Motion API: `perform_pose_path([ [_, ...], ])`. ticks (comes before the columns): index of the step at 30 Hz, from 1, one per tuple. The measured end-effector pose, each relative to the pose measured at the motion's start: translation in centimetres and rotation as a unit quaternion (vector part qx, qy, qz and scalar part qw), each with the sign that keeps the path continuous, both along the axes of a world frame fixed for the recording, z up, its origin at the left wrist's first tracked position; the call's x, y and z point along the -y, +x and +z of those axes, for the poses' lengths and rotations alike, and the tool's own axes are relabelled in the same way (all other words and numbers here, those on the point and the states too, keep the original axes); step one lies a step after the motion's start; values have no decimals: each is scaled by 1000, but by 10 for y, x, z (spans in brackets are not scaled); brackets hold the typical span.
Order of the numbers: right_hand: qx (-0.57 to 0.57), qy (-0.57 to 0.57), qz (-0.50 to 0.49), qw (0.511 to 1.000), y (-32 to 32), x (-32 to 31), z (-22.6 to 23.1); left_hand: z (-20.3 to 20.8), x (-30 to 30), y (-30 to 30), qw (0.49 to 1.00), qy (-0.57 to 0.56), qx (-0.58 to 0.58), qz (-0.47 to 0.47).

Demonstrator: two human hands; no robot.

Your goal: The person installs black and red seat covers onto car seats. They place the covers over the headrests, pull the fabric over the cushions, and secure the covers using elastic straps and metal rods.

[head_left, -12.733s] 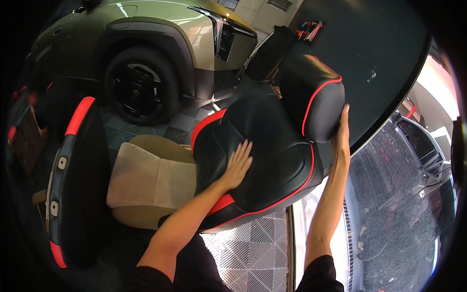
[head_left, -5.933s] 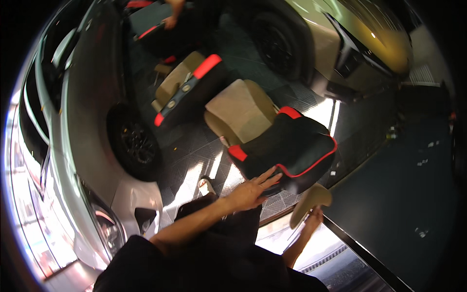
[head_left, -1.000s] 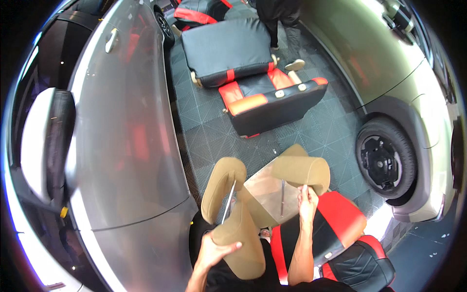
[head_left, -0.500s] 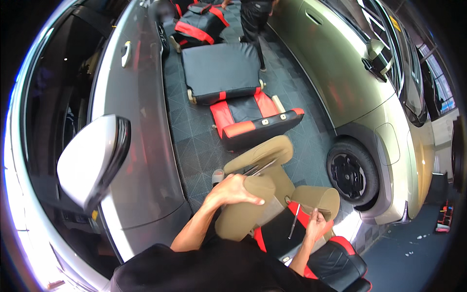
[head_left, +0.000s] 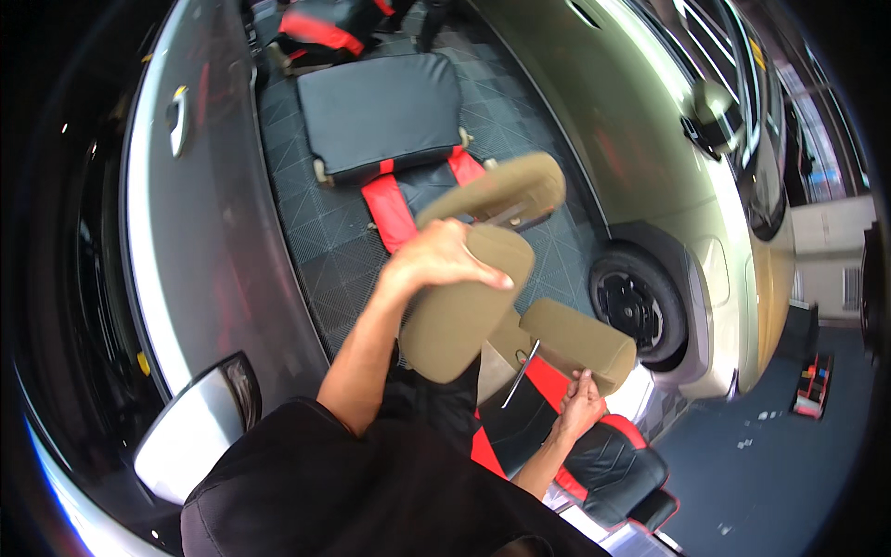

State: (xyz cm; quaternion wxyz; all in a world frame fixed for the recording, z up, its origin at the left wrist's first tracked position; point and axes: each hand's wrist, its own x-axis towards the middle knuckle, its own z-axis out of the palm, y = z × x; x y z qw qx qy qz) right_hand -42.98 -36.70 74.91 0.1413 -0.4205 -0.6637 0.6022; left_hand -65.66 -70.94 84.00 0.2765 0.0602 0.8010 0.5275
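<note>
My left hand [head_left: 436,255] is closed around a tan fabric headrest [head_left: 459,320], thumb across its near face. A second tan headrest [head_left: 506,190] sticks out beyond my fingers, with a blurred metal post at its underside. My right hand [head_left: 583,395] pinches the lower edge of another tan headrest [head_left: 580,343], which lies over a tan seat part. A thin metal rod [head_left: 522,376] stands out beside that headrest; its attachment is unclear. Below lies a black and red seat cover [head_left: 510,422], partly hidden by my arms.
A black seat [head_left: 380,111] and a black and red seat [head_left: 427,190] lie on the grey tiled floor [head_left: 316,232] ahead. Dark and light-green cars stand on either side, with a side mirror [head_left: 200,427] near my left and a wheel [head_left: 639,302] to the right.
My left hand has lifted its headrests up and forward, away from the tan seat part. The right hand stays on the edge of its headrest. The view has shifted.
</note>
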Motion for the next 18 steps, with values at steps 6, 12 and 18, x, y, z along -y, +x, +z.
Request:
perform_pose_path([
  [6, -87, 53, 12, 995, 1, -22, 7, 15, 35, -54, 996, -78, -23, 42],
  [12, -67, 145, -10, 987, -27, -68, -12, 3, 59, -99, 989, -121, -39, 77],
  [18, -59, 106, 61, 991, -129, -138, -39, -22, 33, -136, 979, -143, -41, 139],
])
